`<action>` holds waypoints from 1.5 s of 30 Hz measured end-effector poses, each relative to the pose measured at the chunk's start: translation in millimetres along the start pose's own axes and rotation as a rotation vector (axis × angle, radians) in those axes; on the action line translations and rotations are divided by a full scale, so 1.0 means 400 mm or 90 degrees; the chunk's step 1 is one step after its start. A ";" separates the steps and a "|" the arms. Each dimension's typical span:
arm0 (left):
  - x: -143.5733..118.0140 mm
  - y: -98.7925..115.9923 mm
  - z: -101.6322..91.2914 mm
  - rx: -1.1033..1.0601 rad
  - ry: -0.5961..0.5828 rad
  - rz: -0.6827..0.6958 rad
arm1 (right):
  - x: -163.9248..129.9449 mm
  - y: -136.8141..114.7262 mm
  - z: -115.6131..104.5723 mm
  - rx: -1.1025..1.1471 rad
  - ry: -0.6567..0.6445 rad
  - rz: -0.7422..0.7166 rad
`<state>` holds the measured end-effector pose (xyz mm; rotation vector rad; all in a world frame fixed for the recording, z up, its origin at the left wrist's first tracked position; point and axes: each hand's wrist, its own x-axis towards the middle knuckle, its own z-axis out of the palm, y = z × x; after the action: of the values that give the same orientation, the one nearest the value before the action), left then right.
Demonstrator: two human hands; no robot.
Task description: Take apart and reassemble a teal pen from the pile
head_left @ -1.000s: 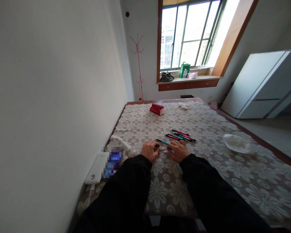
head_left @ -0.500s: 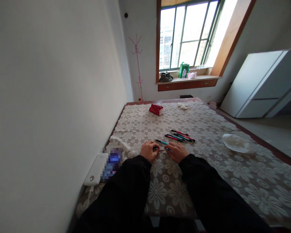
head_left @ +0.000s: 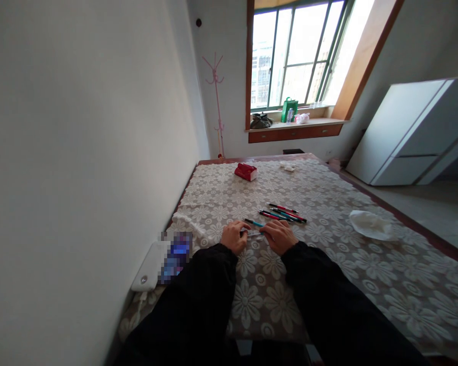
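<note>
Teal pen (head_left: 254,222) lies with its long axis left-right beyond a pale slim piece (head_left: 254,234), which left hand (head_left: 233,237) and right hand (head_left: 278,237) pinch between them.

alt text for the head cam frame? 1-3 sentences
Left hand and right hand, in black sleeves, together pinch a thin pen part over a floral tablecloth. A teal pen lies just beyond the hands; more pens lie farther off, before a window.

hands (head_left: 255,236) drawn slightly closer together
</note>
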<state>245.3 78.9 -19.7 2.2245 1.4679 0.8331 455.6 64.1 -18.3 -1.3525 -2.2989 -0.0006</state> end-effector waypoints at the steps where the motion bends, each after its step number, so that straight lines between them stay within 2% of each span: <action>1: 0.000 -0.002 0.001 -0.002 0.001 -0.003 | 0.000 0.002 0.001 0.001 0.006 0.000; 8: 0.005 -0.013 0.009 -0.014 0.001 -0.006 | -0.001 0.015 0.015 -0.008 0.018 0.015; 12: 0.008 -0.018 0.010 -0.025 0.002 0.000 | 0.000 0.015 0.021 -0.013 -0.011 0.029; 24: 0.007 -0.014 0.005 -0.014 0.013 -0.005 | 0.001 0.016 0.016 -0.001 -0.030 0.005; 38: 0.011 -0.023 0.007 0.002 0.006 0.005 | 0.003 0.017 0.013 -0.012 -0.038 0.050; 45: 0.010 -0.019 0.004 0.007 -0.007 0.013 | 0.003 0.005 0.008 0.031 0.057 0.073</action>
<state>242.3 85.4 -24.2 2.2517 1.4506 0.8191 455.5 67.0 -21.2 -1.4287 -2.1316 0.0323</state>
